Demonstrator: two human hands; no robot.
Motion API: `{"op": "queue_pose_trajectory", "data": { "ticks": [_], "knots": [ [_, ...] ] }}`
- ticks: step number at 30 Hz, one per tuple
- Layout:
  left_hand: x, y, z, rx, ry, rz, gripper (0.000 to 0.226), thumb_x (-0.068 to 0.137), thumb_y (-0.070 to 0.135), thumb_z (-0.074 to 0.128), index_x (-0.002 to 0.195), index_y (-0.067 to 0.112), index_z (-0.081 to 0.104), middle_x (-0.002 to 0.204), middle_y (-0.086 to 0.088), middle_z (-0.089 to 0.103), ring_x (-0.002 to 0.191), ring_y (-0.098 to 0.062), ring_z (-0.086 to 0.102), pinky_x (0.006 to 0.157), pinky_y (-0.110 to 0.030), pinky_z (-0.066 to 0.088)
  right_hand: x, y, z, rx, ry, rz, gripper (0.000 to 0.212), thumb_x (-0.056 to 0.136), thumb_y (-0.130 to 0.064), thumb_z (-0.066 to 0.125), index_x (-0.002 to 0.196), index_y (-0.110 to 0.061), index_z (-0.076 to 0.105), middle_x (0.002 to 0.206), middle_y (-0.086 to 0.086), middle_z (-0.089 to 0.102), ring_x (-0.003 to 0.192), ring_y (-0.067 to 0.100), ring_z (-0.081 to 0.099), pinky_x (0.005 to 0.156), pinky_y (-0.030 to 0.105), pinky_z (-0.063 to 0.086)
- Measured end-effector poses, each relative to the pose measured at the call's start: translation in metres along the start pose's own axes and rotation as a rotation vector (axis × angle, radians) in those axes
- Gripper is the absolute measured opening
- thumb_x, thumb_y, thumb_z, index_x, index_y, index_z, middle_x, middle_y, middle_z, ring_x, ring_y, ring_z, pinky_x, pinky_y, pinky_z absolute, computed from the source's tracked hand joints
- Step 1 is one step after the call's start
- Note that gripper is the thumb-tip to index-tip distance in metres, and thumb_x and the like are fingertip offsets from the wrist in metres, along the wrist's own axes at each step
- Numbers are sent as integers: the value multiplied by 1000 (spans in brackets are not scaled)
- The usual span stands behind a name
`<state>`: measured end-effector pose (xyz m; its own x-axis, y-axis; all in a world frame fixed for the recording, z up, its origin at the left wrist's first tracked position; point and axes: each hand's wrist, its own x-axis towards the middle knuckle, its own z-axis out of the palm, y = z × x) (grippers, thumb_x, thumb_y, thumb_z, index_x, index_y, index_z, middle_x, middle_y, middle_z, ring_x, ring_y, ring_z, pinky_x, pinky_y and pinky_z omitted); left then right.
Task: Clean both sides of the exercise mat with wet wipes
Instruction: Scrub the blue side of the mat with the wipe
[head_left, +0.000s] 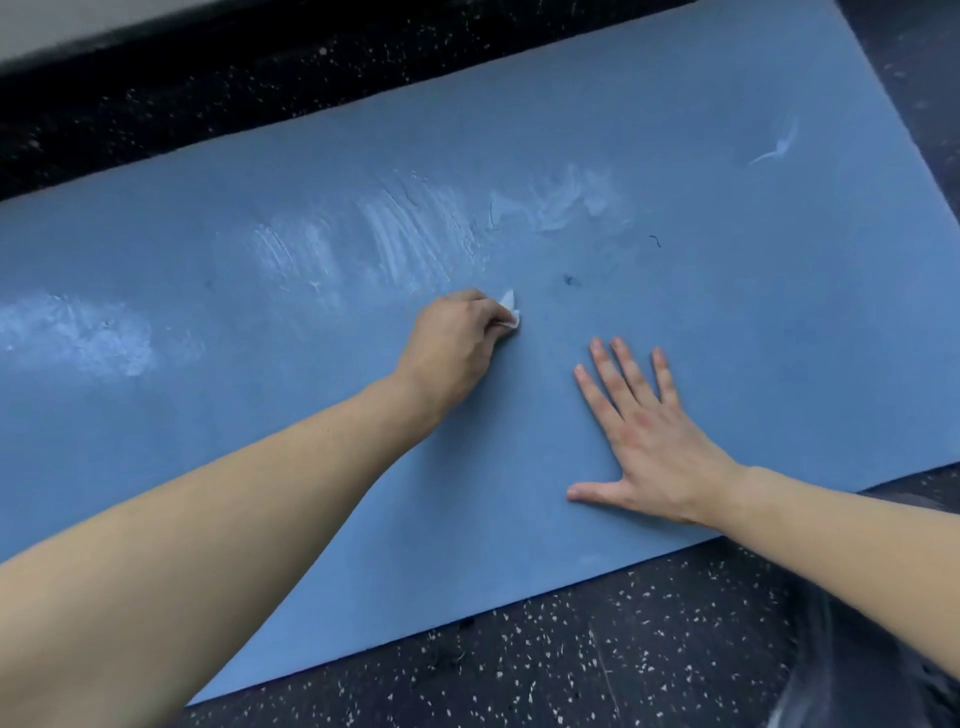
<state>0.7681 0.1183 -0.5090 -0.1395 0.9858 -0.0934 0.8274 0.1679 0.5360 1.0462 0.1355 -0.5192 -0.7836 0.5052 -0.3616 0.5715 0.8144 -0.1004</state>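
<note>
A blue exercise mat lies flat on the floor and fills most of the view. Wet shiny streaks run across its far half. My left hand grips a small crumpled white wet wipe and holds it against the mat near the middle. My right hand lies flat on the mat to the right of it, fingers spread and straight. Small dark specks of dirt sit on the mat just beyond the wipe.
Black speckled floor borders the mat's near edge and also its far edge. A pale wall base runs along the top left. A dark piece of clothing shows at the bottom right corner.
</note>
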Motion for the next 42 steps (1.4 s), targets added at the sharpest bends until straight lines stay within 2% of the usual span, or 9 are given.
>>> {"op": "queue_pose_trajectory", "data": {
  "ticks": [6,12,17,19,24,28,35,39,42],
  "knots": [
    [-129,19,39,-72,-175,259,10,96,15,65,100,21,73,98,-1,65,82,-25,58,74,-30,44,0,3,4,-1,-51,-25,135,77,-100,34,168,-7,-3,174,18,-20,160,37,-19,126,70,0],
    [-198,29,55,-84,-342,374,22,97,14,55,116,24,59,113,4,55,95,-19,49,76,-37,52,-3,4,-2,63,-86,-38,130,77,-97,32,168,-11,-4,174,14,-22,160,33,-23,127,66,-4],
    [-209,33,53,-84,-302,390,16,102,18,52,115,27,56,130,8,51,95,-16,50,72,-31,53,28,51,-42,108,44,-210,103,88,-71,63,165,-13,29,166,14,28,152,37,31,127,52,23],
    [-205,35,51,-135,-275,388,11,106,23,53,111,28,60,133,13,55,96,-13,54,77,-26,52,63,82,-69,85,94,-281,101,89,-69,64,164,-11,30,168,14,27,153,36,31,128,50,24],
    [-115,14,17,-170,113,104,11,97,32,64,100,29,74,103,16,72,87,-2,64,79,-19,52,152,120,-99,-82,116,-404,104,95,-84,35,168,-12,16,177,15,2,164,31,0,131,57,6],
    [39,-31,-54,-140,436,-243,27,85,22,80,111,24,75,92,11,72,80,4,59,79,-10,47,180,127,-81,-128,118,-329,109,93,-88,29,169,-12,12,176,18,1,163,35,-4,128,63,12],
    [220,-88,-94,-118,475,-417,14,87,32,70,97,33,80,95,16,76,93,-6,68,91,-31,55,189,137,-72,-90,169,-372,114,90,-88,40,167,-7,21,175,20,7,163,35,1,128,63,15],
    [230,-83,-66,11,470,-365,14,94,30,69,103,29,79,104,14,75,93,0,62,85,-11,46,195,140,-74,-78,158,-388,117,88,-91,39,166,-6,22,175,21,7,163,36,1,128,64,14],
    [198,-61,-39,111,403,-231,13,95,33,66,100,30,78,100,13,74,95,-10,66,79,-24,48,196,141,-75,-70,76,-400,122,85,-96,34,168,-7,16,175,20,-1,163,35,-7,129,63,7]
  ]
}}
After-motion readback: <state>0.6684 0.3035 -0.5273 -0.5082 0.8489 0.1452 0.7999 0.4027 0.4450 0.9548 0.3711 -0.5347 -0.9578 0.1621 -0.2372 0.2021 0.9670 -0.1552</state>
